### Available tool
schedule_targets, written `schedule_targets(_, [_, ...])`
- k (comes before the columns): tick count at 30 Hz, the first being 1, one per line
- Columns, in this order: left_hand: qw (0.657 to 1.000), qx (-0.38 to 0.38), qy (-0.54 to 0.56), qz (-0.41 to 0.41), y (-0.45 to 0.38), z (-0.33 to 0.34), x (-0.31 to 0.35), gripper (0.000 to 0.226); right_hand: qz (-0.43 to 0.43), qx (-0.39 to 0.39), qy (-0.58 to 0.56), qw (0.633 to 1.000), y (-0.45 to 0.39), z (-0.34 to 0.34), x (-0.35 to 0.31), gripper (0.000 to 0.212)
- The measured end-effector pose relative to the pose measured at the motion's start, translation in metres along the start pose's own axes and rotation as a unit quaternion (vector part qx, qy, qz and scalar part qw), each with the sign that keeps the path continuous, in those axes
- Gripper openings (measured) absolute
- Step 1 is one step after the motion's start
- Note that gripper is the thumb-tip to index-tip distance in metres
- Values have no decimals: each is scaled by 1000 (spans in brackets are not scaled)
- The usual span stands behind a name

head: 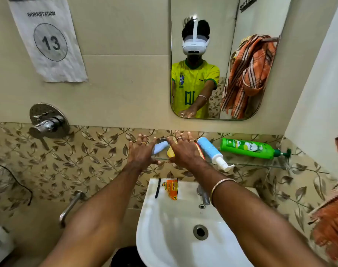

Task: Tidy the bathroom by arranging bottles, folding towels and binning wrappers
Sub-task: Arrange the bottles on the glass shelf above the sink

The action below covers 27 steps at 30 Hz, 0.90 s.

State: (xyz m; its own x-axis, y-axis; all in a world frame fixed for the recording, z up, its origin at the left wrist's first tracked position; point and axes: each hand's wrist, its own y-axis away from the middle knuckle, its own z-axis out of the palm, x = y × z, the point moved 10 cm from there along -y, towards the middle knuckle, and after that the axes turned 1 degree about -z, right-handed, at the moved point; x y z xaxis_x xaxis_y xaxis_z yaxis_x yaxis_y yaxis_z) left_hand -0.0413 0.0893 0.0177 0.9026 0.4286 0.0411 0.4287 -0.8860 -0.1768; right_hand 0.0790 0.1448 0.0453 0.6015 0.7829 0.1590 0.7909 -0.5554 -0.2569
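Both hands [141, 153] [183, 151] splayed, gripping nothing, over shelf [250, 165] bottles; pump bottle [212, 151] just right overhangs edge, nudge drops it into sink [154, 218].

Bare forearms; rings on left hand [140, 152] and right hand [183, 151]; thin metal bangle [221, 186] on right wrist.

Your view is evenly and softly lit with a warm yellowish cast, and you get only faint shadows under your forearms and inside the white sink [164, 237]. The wide lens bends straight lines hard toward the frame edges, so the wall at right and the paper sign [47, 39] at upper left lean. Fine detail looks soft and smeared, worst at the lower right edge.
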Motion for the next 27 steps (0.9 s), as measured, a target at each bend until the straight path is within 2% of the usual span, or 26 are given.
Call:
schedule_targets(3, [999,-33,22,-18,-2,14,-4,93,-2,-35,30,999,-6,18,-1,95])
schedule_targets(7, [1000,-21,-5,-15,-3,21,-8,79,-10,-58,30,998,-9,34,-1,92])
schedule_targets(14, [998,24,-50,26,-11,9,-11,64,-21,-42,21,999,-12,34,-2,69])
schedule_targets(18, [995,62,-20,70,-15,-10,-15,54,-28,-12,12,999,-15,26,-1,51])
schedule_targets(23, [988,115,43,93,-20,-44,-31,43,-27,-19,4,999,-15,17,-3,45])
schedule_targets(27, [988,104,44,100,-31,-56,-41,38,-31,-7,-7,999,-20,15,-4,41])
